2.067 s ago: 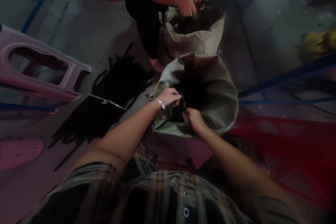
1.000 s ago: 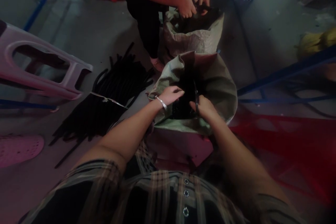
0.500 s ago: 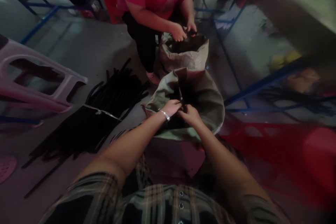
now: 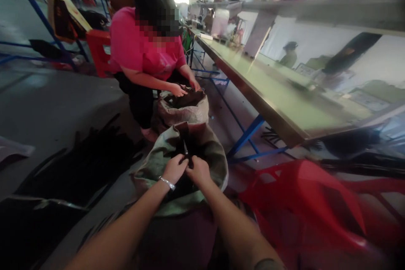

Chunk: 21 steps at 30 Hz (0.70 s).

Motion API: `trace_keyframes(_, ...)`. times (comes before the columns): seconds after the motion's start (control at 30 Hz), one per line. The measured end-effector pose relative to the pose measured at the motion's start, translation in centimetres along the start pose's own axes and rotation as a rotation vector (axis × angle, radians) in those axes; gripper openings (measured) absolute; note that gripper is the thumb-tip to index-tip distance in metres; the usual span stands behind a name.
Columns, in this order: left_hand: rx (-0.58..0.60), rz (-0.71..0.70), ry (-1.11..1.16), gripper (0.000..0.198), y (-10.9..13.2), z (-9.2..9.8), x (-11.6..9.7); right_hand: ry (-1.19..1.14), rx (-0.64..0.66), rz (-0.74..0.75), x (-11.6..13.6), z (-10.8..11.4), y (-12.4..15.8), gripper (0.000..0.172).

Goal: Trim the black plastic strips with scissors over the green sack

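My left hand [image 4: 175,169], with a silver bracelet at the wrist, is closed at the dark handles of a pair of scissors [image 4: 185,149]. The narrow metal blade points up and away from me. My right hand [image 4: 199,171] is closed too, its fingertips pinched against the dark handles or a dark piece beside them; I cannot tell which. Both hands meet over the mouth of an open greenish-grey sack [image 4: 218,152]. Inside the sack is dark stuff, too dim to make out.
A co-worker in a pink shirt [image 4: 126,42] bends over a second sack [image 4: 186,114] ahead. Bundled black strips [image 4: 101,147] lie on the floor to the left. A long workbench [image 4: 253,76] on blue legs runs along the right, with a red plastic stool [image 4: 319,190] nearer me.
My view has tilted up and turned right, bringing the workbench and the co-worker's upper body into sight. My hands stay together over the sack with the scissors.
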<state>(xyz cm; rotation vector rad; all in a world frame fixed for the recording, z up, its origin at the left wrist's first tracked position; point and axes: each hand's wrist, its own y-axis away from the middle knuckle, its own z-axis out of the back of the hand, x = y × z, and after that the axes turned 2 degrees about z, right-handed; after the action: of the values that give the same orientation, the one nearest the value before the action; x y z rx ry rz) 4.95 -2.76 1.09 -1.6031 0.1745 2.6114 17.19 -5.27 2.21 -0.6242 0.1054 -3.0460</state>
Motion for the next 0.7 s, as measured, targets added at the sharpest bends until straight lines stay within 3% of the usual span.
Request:
trace_keyframes(0.17, -0.026, -0.012, 0.278, 0.037, 0.5, 2.5, -2.5, -0.249, -0.074, -0.027, 0.2, 0.8, -0.4, 0.019)
trace_keyframes(0.3, -0.124, 0.089, 0.487, 0.039, 1.5, 7.5, -5.8, -0.386, -0.099, -0.091, 0.0, 1.8, -0.1, 0.024)
trace_keyframes(0.4, -0.258, 0.047, 0.570, 0.029, 0.8, 12.3, -5.5, -0.478, -0.079, -0.131, -0.5, 1.8, -0.4, 0.035)
trace_keyframes(0.47, -0.340, 0.063, 0.516, 0.029, 0.0, 15.8, -2.5, -0.566, -0.046, -0.171, -0.6, 1.3, -0.8, 0.041)
trace_keyframes(0.57, -0.489, 0.282, 0.321, 0.032, 0.9, 20.5, 5.6, -0.680, 0.050, -0.242, -0.2, 1.1, -0.6, 0.043)
trace_keyframes(0.63, -0.534, 0.534, 0.095, 0.027, 3.1, 22.3, 11.8, -0.746, 0.114, -0.261, 0.3, 1.3, 0.2, 0.043)
trace_keyframes(0.7, -0.497, 0.739, -0.121, 0.023, 6.2, 22.5, 17.7, -0.844, 0.164, -0.273, 0.7, 1.5, 1.0, 0.043)
